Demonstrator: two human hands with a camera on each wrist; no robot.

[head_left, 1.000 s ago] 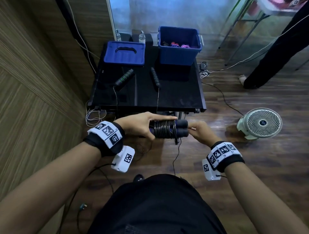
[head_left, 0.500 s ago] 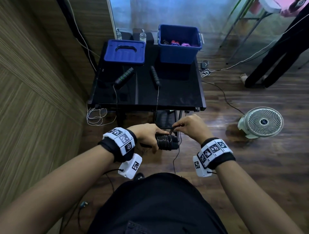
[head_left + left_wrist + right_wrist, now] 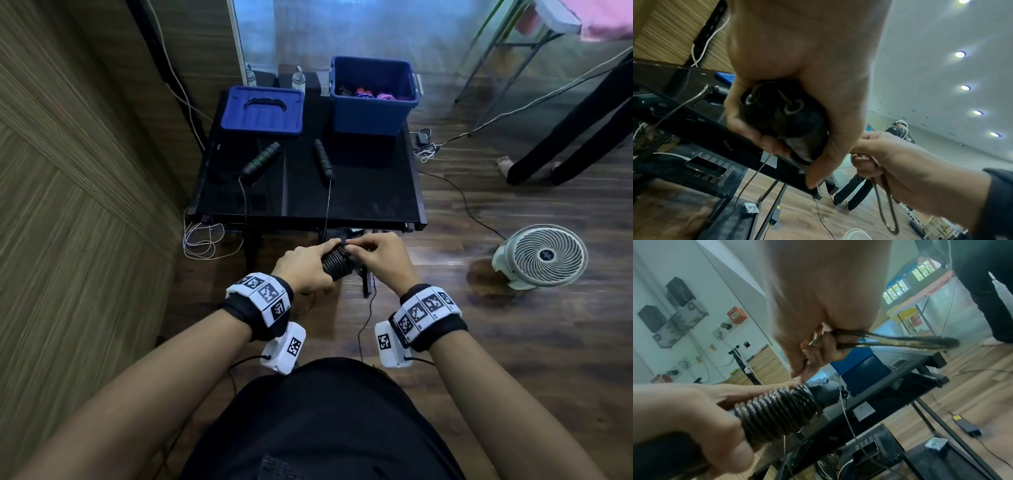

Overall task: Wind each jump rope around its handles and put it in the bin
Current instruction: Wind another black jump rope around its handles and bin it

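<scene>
Wound jump rope bundle was gripped in left hand, held in front of desk. Last rope loop was pinched in right hand. Step: final wraps. Next: loop tucked, bundle carried to far-right blue bin.

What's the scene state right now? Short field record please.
left hand: grips wound jump rope around its paired handles
right hand: pinches the last loose loop of rope
second jump rope: unwound on black table, cord hanging over front edge
bin: open, wound ropes inside
lid: lying beside bin
step: winding nearly done
</scene>
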